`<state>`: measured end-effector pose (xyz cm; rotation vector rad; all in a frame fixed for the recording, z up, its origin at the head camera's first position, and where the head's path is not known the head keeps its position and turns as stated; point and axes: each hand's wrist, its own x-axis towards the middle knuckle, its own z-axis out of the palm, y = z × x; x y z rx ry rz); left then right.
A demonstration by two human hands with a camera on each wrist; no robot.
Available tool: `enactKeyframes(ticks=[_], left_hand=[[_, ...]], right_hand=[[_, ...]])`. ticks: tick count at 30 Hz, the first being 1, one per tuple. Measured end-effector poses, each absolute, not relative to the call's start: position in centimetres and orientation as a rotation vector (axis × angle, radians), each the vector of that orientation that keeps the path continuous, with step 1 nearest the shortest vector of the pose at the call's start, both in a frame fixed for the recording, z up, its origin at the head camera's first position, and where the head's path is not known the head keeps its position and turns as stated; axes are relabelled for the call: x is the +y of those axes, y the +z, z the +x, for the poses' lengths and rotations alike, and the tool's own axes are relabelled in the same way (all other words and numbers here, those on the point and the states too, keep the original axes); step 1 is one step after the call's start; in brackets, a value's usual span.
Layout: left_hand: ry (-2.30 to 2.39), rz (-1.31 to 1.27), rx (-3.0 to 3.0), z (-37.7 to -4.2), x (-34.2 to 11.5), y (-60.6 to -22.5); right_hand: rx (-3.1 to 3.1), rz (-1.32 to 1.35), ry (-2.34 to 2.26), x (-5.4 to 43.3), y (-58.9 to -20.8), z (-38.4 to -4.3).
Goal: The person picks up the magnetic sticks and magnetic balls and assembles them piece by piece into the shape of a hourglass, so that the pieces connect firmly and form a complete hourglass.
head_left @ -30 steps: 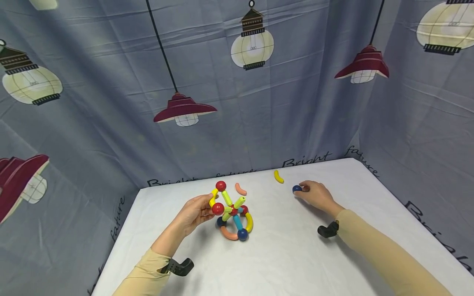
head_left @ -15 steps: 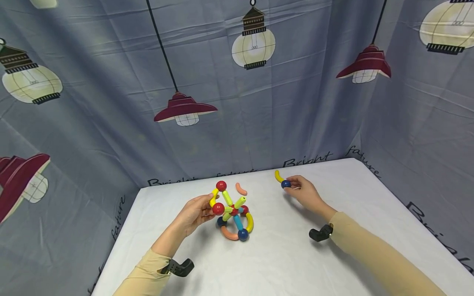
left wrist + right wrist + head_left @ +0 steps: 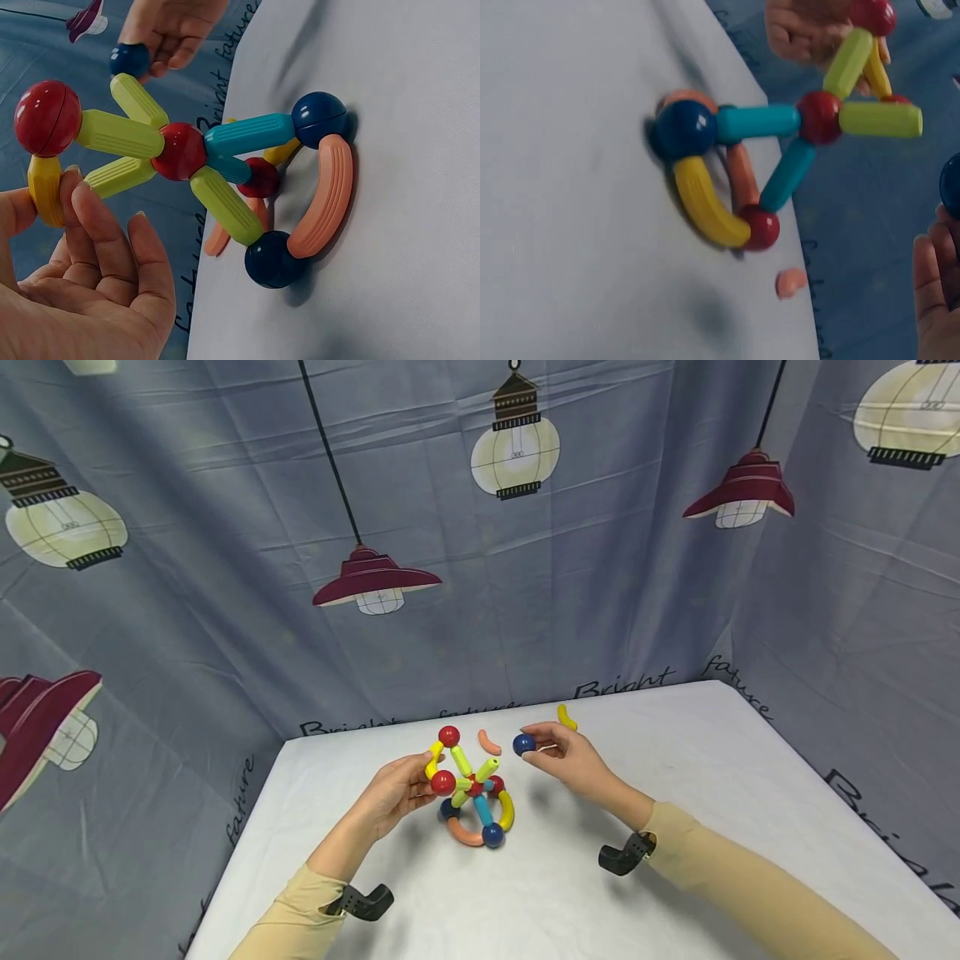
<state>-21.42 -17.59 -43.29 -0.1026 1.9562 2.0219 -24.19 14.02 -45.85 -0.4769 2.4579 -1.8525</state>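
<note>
A structure of magnetic rods and balls stands on the white table, built round a red centre ball (image 3: 180, 151). Its base has blue balls (image 3: 492, 836), a red ball and curved rods in pink (image 3: 324, 199) and yellow. My left hand (image 3: 390, 795) pinches the upper yellow curved rod (image 3: 45, 191), which joins two red balls. Between thumb and fingertips, my right hand (image 3: 576, 762) holds a loose blue ball (image 3: 524, 744) above the table, just right of the structure. Close to it, a light green rod (image 3: 487, 768) points up with a bare end.
Near the back edge of the table (image 3: 585, 902) lie a loose pink curved rod (image 3: 489, 742) and a loose yellow curved rod (image 3: 567, 717), partly behind my right hand. A grey lamp-print curtain (image 3: 480, 635) hangs behind.
My right hand has carried the blue ball leftward, past the loose yellow rod and towards the structure. My left hand and the structure look unmoved.
</note>
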Motion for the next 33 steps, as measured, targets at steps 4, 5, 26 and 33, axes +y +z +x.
enactKeyframes(ticks=[4,5,26,33], left_hand=[[2.025,-0.103,1.954,-21.4,-17.5,-43.3],[2.029,-0.106,1.952,-21.4,-17.5,-43.3],[2.067,-0.139,1.951,-21.5,-17.5,-43.5],[2.059,-0.141,1.945,-21.7,-17.5,-43.8]], right_hand=[[2.418,-0.539,-1.86,13.0,-45.3,-23.5],[2.406,-0.555,-1.864,12.9,-45.2,-23.4],[2.381,-0.676,-1.838,10.3,-44.5,-23.3],[2.398,-0.685,-1.828,10.0,-44.4,-23.4]])
